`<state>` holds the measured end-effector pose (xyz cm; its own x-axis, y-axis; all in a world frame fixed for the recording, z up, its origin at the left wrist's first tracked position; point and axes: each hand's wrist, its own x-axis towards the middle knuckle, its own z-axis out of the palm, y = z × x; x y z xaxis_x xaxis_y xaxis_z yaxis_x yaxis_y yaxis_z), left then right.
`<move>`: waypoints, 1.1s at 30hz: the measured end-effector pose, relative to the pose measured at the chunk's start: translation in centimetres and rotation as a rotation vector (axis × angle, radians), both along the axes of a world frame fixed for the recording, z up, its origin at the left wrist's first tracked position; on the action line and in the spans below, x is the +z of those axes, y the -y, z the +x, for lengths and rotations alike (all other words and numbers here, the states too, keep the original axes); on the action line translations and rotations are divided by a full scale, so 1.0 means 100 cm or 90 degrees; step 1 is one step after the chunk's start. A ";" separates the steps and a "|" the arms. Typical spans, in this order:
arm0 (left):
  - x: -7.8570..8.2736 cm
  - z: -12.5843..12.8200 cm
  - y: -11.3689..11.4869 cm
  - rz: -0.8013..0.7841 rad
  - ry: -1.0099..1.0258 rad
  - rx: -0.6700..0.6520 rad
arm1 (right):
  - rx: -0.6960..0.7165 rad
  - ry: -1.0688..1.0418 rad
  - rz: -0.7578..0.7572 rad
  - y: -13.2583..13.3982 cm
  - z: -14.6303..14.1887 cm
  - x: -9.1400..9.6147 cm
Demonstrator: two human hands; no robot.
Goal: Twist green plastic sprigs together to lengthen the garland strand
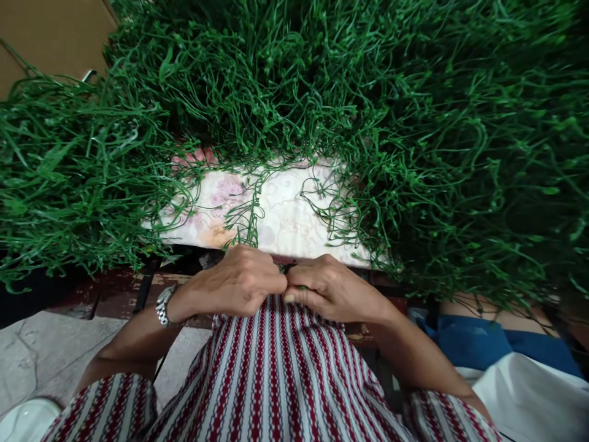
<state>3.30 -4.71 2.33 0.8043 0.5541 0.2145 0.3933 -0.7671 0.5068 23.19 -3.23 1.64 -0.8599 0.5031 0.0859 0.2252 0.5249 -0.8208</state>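
Observation:
My left hand (246, 277), with a metal watch (164, 305) at its wrist, is closed at the near edge of the table. From above its knuckles a thin strand of green plastic-looking stems (254, 212) runs away over the floral cover (289, 224). My right hand (329, 287) meets it, thumb and forefinger pinched, and a speck of green shows between them. Whatever lies inside both fists is mostly hidden by the fingers. Both hands are just above the lap, in front of a striped garment (280, 380).
A large heap of tangled green stems (294, 80) fills the far side and right. Another pile (69, 184) spreads at left. A cardboard surface (55, 37) stands behind. At lower right are another person's blue-clad legs (488, 344); a white round object (30, 420) sits lower left.

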 end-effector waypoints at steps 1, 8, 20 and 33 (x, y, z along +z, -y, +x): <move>0.001 -0.001 -0.001 -0.034 0.045 -0.018 | 0.027 -0.076 -0.055 -0.001 0.000 -0.002; -0.008 -0.011 -0.009 -0.284 0.349 0.089 | -0.193 -0.491 -0.233 -0.003 0.008 -0.005; -0.016 0.003 -0.005 -0.481 0.480 0.287 | -0.313 -0.165 -0.032 -0.007 -0.016 -0.015; -0.017 0.006 -0.005 -0.242 0.361 0.336 | -0.316 -0.222 0.056 -0.004 -0.018 -0.022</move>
<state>3.95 -4.20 0.60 0.2487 0.9408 0.2302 0.2611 -0.2940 0.9195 21.38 -2.85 -0.56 -0.4383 0.8146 0.3799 0.1858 0.4956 -0.8484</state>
